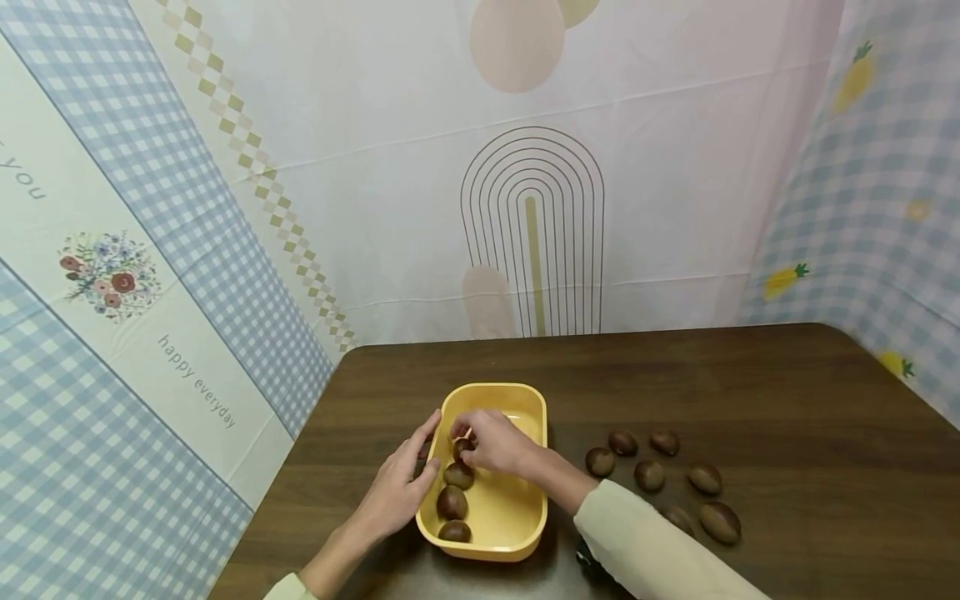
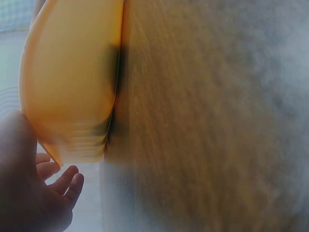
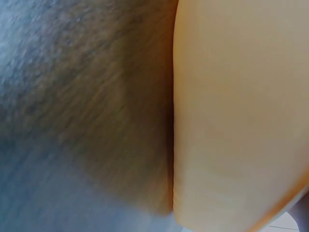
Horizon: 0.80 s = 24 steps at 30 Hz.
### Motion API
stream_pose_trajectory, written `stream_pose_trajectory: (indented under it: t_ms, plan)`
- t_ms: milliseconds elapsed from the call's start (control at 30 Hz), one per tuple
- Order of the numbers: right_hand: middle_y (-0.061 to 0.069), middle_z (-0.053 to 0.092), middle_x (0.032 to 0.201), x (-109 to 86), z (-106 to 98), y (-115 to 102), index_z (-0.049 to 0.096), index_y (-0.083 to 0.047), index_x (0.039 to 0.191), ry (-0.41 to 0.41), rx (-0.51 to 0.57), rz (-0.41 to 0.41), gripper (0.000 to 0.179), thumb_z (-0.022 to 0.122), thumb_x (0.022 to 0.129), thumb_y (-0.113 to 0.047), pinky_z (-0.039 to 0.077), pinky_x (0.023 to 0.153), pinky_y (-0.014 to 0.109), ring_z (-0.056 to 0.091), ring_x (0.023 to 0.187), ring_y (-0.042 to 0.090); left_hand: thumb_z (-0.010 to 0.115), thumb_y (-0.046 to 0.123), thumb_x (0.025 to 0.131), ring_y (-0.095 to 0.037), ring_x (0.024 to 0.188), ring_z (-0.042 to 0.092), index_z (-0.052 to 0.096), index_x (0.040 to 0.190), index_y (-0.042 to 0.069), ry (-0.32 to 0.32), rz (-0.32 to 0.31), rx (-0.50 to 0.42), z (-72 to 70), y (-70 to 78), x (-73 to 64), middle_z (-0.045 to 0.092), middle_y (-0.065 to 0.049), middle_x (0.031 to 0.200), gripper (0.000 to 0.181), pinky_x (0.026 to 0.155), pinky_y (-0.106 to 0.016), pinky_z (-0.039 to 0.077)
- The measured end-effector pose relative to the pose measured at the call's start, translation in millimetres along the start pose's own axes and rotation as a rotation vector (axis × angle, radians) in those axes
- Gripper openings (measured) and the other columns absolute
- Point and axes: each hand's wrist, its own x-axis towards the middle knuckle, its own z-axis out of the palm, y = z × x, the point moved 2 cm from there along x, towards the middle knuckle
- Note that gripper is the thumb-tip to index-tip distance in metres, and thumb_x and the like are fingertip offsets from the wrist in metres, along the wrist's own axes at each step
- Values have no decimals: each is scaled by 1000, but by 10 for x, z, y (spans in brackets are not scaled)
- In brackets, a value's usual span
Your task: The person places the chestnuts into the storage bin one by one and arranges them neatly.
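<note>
A yellow rectangular tub [image 1: 543, 492] stands on the table, its outer wall [image 3: 231, 111] filling much of the right wrist view. Inside, along its left side, chestnuts lie in a row: one chestnut [image 1: 459, 476] in the middle, a larger chestnut [image 1: 452, 503] nearer, another chestnut [image 1: 454, 532] at the near end. At the far end of this row my right hand [image 1: 495, 442] reaches in and pinches a chestnut [image 1: 463, 448] between thumb and fingers. My left hand [image 1: 397, 487] rests against the tub's left rim with its fingers extended; the left wrist view shows fingertips [image 2: 72, 186] beside the tub.
To the right of the tub, several loose chestnuts [image 1: 649, 476] lie on the dark wooden table [image 1: 810, 417]. A small black object [image 1: 588, 557] is partly covered by the right sleeve [image 1: 652, 542]. Printed cloth [image 1: 390, 208] hangs behind the table and along both sides.
</note>
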Motion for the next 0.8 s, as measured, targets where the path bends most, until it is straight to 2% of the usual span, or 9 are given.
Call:
stream_pose_trajectory:
  t_ms: [133, 300, 533, 800]
  plan:
    - [9, 76, 111, -18, -33, -16, 76, -3, 112, 14, -14, 6, 22, 79, 90, 0, 58, 82, 29, 72, 99, 25, 61, 5, 106, -21, 124, 61, 35, 168, 16, 3, -2, 0, -2, 5, -8, 54, -4, 156, 68, 103, -47, 52]
    - [12, 76, 114, -38, -142, -59, 75, -2, 114, 59, 0, -26, 24, 79, 90, -2, 58, 86, 36, 71, 101, 29, 61, 5, 106, -21, 124, 61, 36, 167, 16, 10, 2, -1, -11, 10, -13, 56, -3, 154, 67, 103, -46, 52]
    - [14, 75, 116, -113, -413, -99, 73, -1, 116, 164, 46, -59, 25, 79, 92, -1, 58, 89, 45, 70, 103, 33, 60, 5, 106, -22, 126, 61, 35, 168, 16, 6, 14, -12, -10, 10, -8, 54, -5, 156, 67, 104, -49, 51]
    - [12, 75, 113, -259, -767, -16, 74, -3, 114, 272, 65, -76, 23, 80, 92, -1, 59, 84, 46, 70, 100, 34, 61, 6, 106, -21, 131, 59, 36, 167, 14, 7, 20, -12, -7, 18, -3, 50, -5, 161, 67, 108, -50, 47]
